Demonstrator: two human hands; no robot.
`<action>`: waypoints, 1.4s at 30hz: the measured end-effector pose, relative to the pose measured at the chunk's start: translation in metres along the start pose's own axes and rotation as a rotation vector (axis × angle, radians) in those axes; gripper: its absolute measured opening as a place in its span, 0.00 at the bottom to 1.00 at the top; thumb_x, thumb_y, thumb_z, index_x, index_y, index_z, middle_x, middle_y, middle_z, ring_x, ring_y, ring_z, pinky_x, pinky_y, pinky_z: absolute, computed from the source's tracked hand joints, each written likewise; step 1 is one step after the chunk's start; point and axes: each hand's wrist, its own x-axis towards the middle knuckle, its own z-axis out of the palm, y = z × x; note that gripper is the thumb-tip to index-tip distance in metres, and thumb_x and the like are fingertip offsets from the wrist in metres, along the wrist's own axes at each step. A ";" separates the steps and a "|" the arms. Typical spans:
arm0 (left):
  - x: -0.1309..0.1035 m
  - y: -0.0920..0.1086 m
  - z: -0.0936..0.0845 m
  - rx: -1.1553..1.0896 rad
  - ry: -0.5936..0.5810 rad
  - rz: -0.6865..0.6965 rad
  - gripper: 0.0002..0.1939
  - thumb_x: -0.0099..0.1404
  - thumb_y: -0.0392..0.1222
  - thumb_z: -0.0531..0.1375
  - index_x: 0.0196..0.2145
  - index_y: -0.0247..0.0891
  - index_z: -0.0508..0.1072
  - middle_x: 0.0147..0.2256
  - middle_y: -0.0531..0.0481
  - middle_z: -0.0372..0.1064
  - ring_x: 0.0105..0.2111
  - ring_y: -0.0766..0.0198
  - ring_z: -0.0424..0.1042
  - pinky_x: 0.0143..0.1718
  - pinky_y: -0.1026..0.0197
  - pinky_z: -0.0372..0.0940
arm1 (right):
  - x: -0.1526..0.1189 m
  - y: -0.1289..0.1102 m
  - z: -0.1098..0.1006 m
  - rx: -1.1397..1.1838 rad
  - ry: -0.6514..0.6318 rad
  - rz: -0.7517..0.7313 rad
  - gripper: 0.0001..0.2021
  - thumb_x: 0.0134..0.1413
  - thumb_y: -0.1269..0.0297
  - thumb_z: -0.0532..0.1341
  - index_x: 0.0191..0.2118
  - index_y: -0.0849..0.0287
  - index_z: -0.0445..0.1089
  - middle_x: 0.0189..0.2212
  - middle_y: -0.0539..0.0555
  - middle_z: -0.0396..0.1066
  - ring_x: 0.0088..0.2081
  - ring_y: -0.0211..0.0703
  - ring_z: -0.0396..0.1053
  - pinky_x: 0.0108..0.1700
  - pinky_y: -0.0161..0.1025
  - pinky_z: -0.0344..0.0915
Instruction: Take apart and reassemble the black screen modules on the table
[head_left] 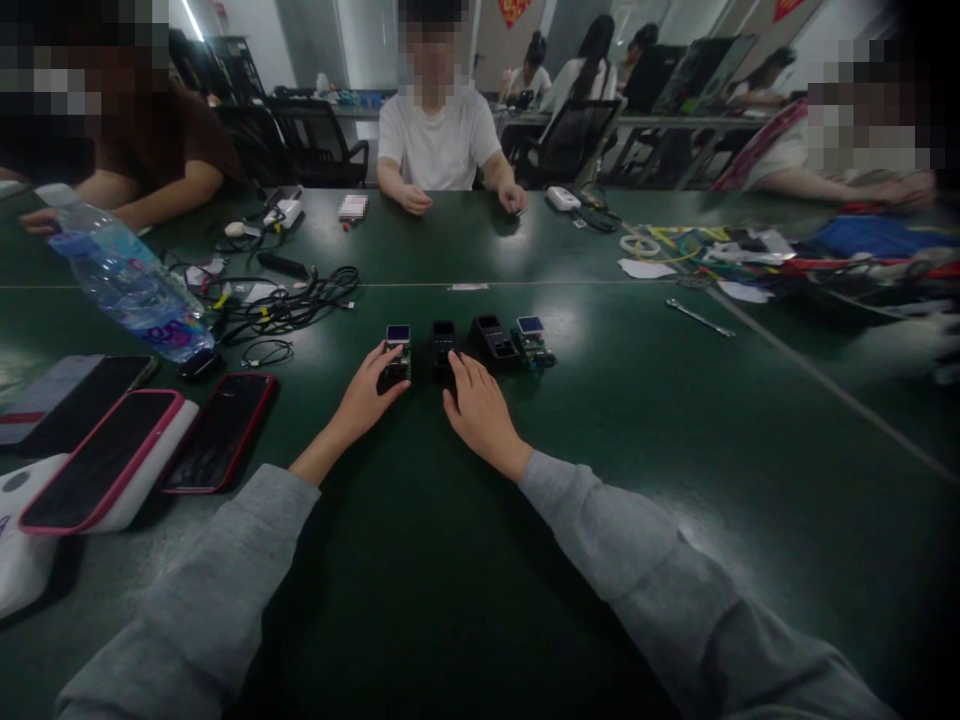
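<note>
On the dark green table, my left hand (369, 392) has its thumb and fingers around a small circuit board with a screen (398, 334). Just right of it stands a black case (443, 333), its lower part touched by the fingertips of my right hand (477, 400). A second black case (495, 338) lies tilted further right, close beside another circuit board with a screen (534, 342). Both hands reach in from the front edge, palms down.
Phones (221, 432) and plastic bottles (142, 290) are at the left, with black cables (300, 300) behind. A wrench (700, 317) and coloured wires (720, 250) lie at the right. A person in a white shirt (439, 140) sits opposite.
</note>
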 end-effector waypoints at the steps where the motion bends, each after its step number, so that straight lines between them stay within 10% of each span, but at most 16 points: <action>1: 0.000 0.000 0.000 -0.005 0.001 -0.003 0.30 0.66 0.46 0.60 0.64 0.47 0.60 0.67 0.42 0.52 0.67 0.51 0.53 0.65 0.43 0.51 | 0.000 0.000 0.000 0.004 -0.003 0.000 0.28 0.65 0.67 0.51 0.68 0.69 0.50 0.63 0.67 0.56 0.64 0.56 0.55 0.63 0.55 0.59; 34: 0.001 -0.001 0.004 0.042 0.001 -0.020 0.25 0.66 0.47 0.60 0.60 0.47 0.65 0.64 0.43 0.58 0.64 0.49 0.59 0.62 0.40 0.56 | 0.003 0.025 -0.013 -0.044 0.141 0.090 0.25 0.69 0.61 0.46 0.68 0.62 0.50 0.68 0.63 0.45 0.70 0.54 0.39 0.68 0.59 0.47; 42: 0.000 -0.004 0.004 0.051 -0.010 -0.024 0.25 0.67 0.48 0.59 0.61 0.48 0.64 0.65 0.43 0.56 0.64 0.47 0.58 0.62 0.37 0.55 | -0.001 0.051 -0.015 -0.064 0.115 0.122 0.23 0.69 0.64 0.46 0.64 0.69 0.57 0.66 0.68 0.52 0.65 0.56 0.53 0.63 0.56 0.57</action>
